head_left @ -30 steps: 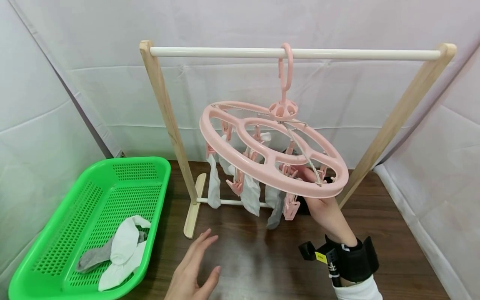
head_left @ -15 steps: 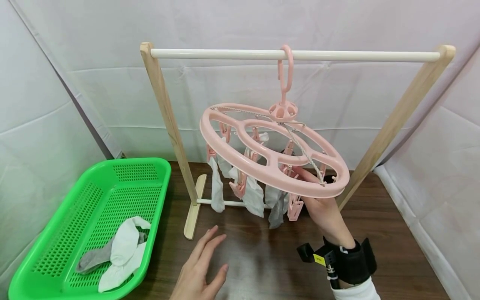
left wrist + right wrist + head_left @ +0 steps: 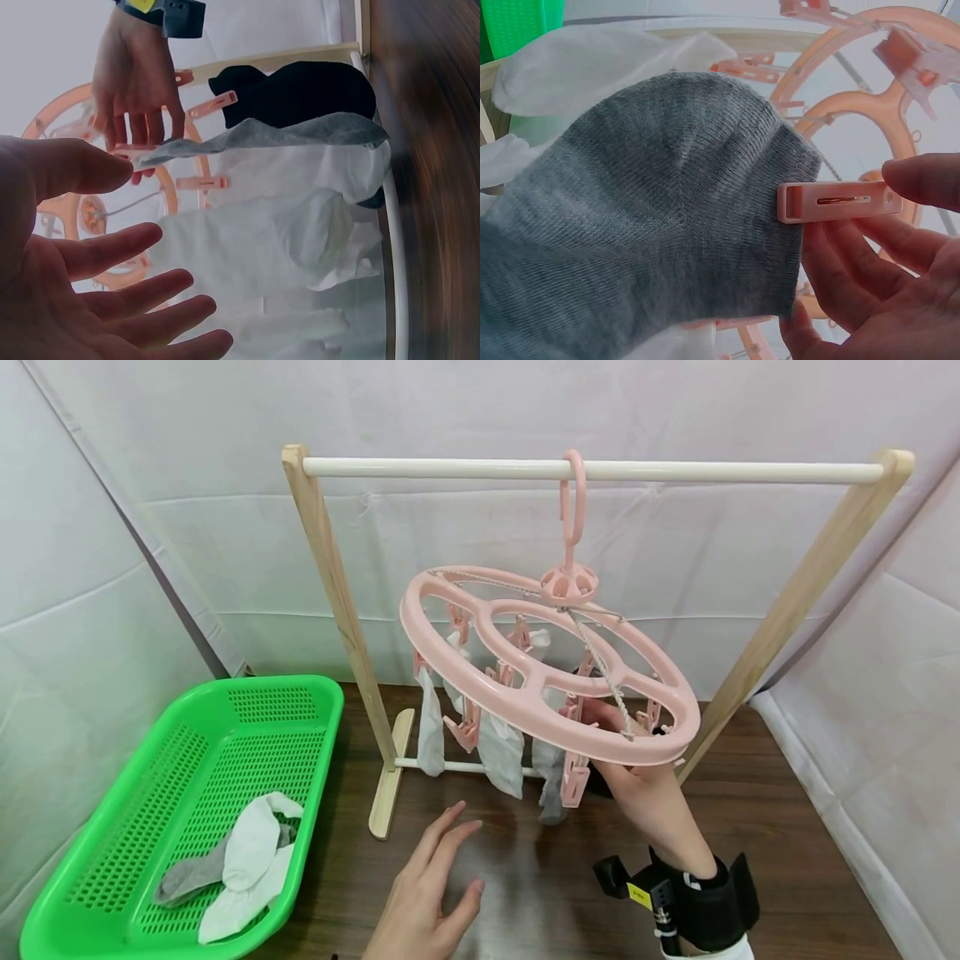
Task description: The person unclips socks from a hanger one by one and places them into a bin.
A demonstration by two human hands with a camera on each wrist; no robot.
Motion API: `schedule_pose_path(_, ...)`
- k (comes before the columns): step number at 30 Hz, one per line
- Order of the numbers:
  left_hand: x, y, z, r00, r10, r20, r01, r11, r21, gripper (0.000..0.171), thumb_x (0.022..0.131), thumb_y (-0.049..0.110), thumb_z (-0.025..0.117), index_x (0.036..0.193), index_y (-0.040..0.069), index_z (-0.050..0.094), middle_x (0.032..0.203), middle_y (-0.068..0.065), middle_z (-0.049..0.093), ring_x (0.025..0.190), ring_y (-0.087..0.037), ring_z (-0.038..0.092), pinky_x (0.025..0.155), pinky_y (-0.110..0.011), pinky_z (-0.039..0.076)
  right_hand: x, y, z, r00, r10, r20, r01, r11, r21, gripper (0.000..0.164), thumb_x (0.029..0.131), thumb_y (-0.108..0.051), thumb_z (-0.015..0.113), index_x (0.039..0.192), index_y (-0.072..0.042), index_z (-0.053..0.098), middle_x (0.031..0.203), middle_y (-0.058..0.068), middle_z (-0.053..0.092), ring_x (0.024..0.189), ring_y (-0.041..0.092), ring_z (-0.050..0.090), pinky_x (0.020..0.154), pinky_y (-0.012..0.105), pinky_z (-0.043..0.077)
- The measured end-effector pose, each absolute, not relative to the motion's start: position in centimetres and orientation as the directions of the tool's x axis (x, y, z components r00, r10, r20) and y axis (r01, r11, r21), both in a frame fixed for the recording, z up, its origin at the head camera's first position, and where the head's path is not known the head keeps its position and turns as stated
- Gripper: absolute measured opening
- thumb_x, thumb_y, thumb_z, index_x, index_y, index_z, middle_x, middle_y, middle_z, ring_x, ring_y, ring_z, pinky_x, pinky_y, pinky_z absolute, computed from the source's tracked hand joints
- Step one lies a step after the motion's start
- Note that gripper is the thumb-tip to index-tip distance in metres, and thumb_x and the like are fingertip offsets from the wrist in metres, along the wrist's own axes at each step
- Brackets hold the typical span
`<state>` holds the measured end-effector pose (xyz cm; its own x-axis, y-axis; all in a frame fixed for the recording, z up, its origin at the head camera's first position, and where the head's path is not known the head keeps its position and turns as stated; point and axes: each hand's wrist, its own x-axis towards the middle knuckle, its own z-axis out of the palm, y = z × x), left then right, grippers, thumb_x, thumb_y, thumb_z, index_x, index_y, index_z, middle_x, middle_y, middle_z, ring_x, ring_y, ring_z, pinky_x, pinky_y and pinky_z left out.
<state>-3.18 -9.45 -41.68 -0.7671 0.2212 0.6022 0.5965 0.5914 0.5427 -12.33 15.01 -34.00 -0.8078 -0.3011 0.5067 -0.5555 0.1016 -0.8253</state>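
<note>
A pink round clip hanger point(image 3: 510, 697) hangs tilted, its right side lower. Beneath its right side, my right hand point(image 3: 637, 785) pinches a pink clothespin point(image 3: 840, 202), thumb on its near end and fingers behind. That clothespin's jaws bite the edge of a grey sock point(image 3: 682, 202). My left hand point(image 3: 427, 893) is held in the air below the hanger, fingers spread and holding nothing. In the left wrist view, a black sock point(image 3: 307, 94) and white socks point(image 3: 262, 232) hang from other clips. The hanger's ring partly hides the right fingers in the head view.
On the left stands a green basket point(image 3: 322, 777) with a white sock point(image 3: 251, 852) and a grey sock point(image 3: 191, 877) inside. A white bar point(image 3: 450, 467) on wooden posts point(image 3: 337, 602) carries the hanger. White cloth walls point(image 3: 892, 693) surround the dark wooden surface point(image 3: 765, 835).
My left hand has moved right and slightly up, toward the hanging socks. The hanger and its clips have swayed a little. My right hand stays at the hanger's right side.
</note>
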Motion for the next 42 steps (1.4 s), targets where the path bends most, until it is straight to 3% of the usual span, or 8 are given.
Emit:
schedule_pose_path(6, -3.5, -8.8, -41.7, -0.776, 0.222, 0.590, 0.600, 0.545, 0.585, 0.064, 0.077, 0.003, 0.072, 0.136, 0.014, 0.050, 0.142, -0.006, 0.046, 0.116, -0.024, 0.057, 0.077, -0.037, 0.052, -11.8, 15.0, -33.6, -0.849, -0.248, 0.466, -0.509, 0.150, -0.848, 0.038, 0.098, 0.003, 0.052, 0.136, 0.005, 0.049, 0.131, 0.011, 0.055, 0.117, 0.011, 0.051, 0.097, 0.025, 0.041)
schedule_pose_path(11, -4.1, -8.2, -41.8, -0.758, 0.233, 0.609, 0.632, 0.496, 0.596, 0.069, 0.077, 0.002, 0.072, 0.140, 0.012, 0.046, 0.142, -0.005, 0.047, 0.120, -0.024, 0.054, 0.088, -0.039, 0.050, -11.4, 14.7, -33.3, -0.878, -0.223, 0.424, -0.468, 0.205, -0.860, 0.037, 0.098, -0.002, 0.055, 0.134, 0.001, 0.052, 0.128, 0.012, 0.056, 0.113, 0.013, 0.051, 0.097, 0.027, 0.038)
schedule_pose_path(18, -5.3, -7.3, -41.8, -0.758, 0.243, 0.605, 0.649, 0.378, 0.661, 0.070, 0.080, -0.004, 0.070, 0.143, 0.006, 0.041, 0.140, -0.008, 0.049, 0.124, -0.024, 0.050, 0.099, -0.036, 0.043, -11.0, 13.8, -33.1, -0.876, -0.185, 0.445, -0.475, 0.173, -0.863, 0.036, 0.095, 0.000, 0.059, 0.130, 0.004, 0.055, 0.125, 0.010, 0.060, 0.119, 0.014, 0.049, 0.110, 0.034, 0.015)
schedule_pose_path(23, -5.8, -6.3, -41.3, -0.788, 0.234, 0.570, 0.616, 0.318, 0.721, 0.070, 0.083, -0.004, 0.070, 0.145, 0.010, 0.039, 0.140, -0.007, 0.049, 0.123, -0.024, 0.051, 0.098, -0.039, 0.044, -10.8, 13.3, -33.3, -0.879, -0.193, 0.435, -0.459, 0.099, -0.883, 0.039, 0.095, 0.001, 0.058, 0.133, 0.005, 0.052, 0.130, 0.004, 0.058, 0.123, 0.014, 0.049, 0.110, 0.029, 0.020)
schedule_pose_path(25, -6.1, -5.9, -41.1, -0.804, 0.231, 0.548, 0.595, 0.306, 0.744, 0.070, 0.084, -0.003, 0.070, 0.145, 0.011, 0.039, 0.141, -0.006, 0.048, 0.124, -0.023, 0.050, 0.098, -0.039, 0.044, -10.7, 13.1, -33.4, -0.886, -0.200, 0.418, -0.435, 0.044, -0.900, 0.041, 0.096, 0.001, 0.057, 0.136, 0.005, 0.049, 0.132, 0.003, 0.057, 0.124, 0.015, 0.049, 0.105, 0.029, 0.033)
schedule_pose_path(31, -6.8, -5.0, -40.6, -0.852, 0.237, 0.468, 0.518, 0.248, 0.818, 0.068, 0.086, 0.002, 0.071, 0.145, 0.015, 0.039, 0.140, -0.002, 0.049, 0.124, -0.020, 0.050, 0.099, -0.040, 0.043, -10.4, 12.7, -33.6, -0.892, -0.211, 0.400, -0.406, -0.018, -0.914, 0.048, 0.095, 0.004, 0.057, 0.140, 0.005, 0.043, 0.139, 0.015, 0.048, 0.129, 0.016, 0.045, 0.097, 0.026, 0.042)
schedule_pose_path(40, -7.7, -4.2, -41.3, -0.851, 0.212, 0.480, 0.522, 0.258, 0.813, 0.057, 0.089, 0.007, 0.068, 0.140, 0.010, 0.043, 0.120, -0.007, 0.062, 0.100, -0.018, 0.062, 0.080, -0.035, 0.051, -9.9, 12.0, -33.7, -0.886, -0.227, 0.405, -0.428, 0.063, -0.902, 0.051, 0.091, 0.006, 0.061, 0.139, 0.000, 0.046, 0.134, 0.005, 0.053, 0.123, 0.012, 0.048, 0.099, 0.023, 0.036)
schedule_pose_path(42, -7.8, -4.1, -41.5, -0.847, 0.204, 0.491, 0.531, 0.257, 0.808, 0.051, 0.092, 0.004, 0.065, 0.138, 0.008, 0.044, 0.095, -0.002, 0.065, 0.077, -0.010, 0.062, 0.066, -0.026, 0.049, -9.9, 11.8, -33.8, -0.879, -0.217, 0.424, -0.444, 0.051, -0.895, 0.049, 0.090, 0.008, 0.061, 0.137, 0.002, 0.047, 0.129, 0.004, 0.055, 0.120, 0.013, 0.051, 0.097, 0.023, 0.038)
